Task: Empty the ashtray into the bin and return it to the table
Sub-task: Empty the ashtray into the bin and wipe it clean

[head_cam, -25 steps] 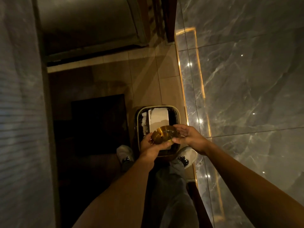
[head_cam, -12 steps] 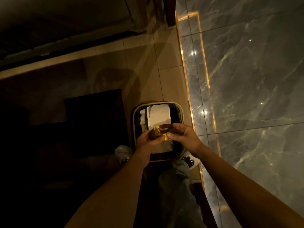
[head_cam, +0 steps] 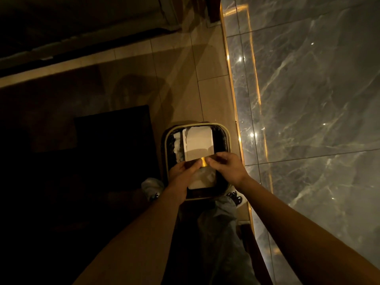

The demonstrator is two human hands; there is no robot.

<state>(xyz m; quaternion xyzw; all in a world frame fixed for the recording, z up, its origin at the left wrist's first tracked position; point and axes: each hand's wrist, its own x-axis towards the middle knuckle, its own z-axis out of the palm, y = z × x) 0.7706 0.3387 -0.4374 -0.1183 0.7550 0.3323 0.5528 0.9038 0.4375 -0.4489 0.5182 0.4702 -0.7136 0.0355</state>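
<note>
Dim tiled floor [head_cam: 181, 64] ran beside a marble wall; both hands, left [head_cam: 183, 171] and right [head_cam: 225, 167], pinched the tipped gold ashtray [head_cam: 203, 162] over the open bin [head_cam: 224, 130]. Emptying seemed underway; next, it likely needed righting and carrying back.

That little sliver of ashtray [head_cam: 203, 162] poking out of the two-handed grip looks like polished brass-ish metal, super shiny and catching a warm glint. Right under the grip the bin [head_cam: 164, 145] has a glossy black plastic liner with a paler matt rim, and the stuff inside looks like matt white paper or card [head_cam: 198, 144]. Off to the right of the grip the wall [head_cam: 308, 99] is glossy veined grey marble, and beyond it the floor [head_cam: 205, 58] is smooth beige tile with a soft sheen.
</note>
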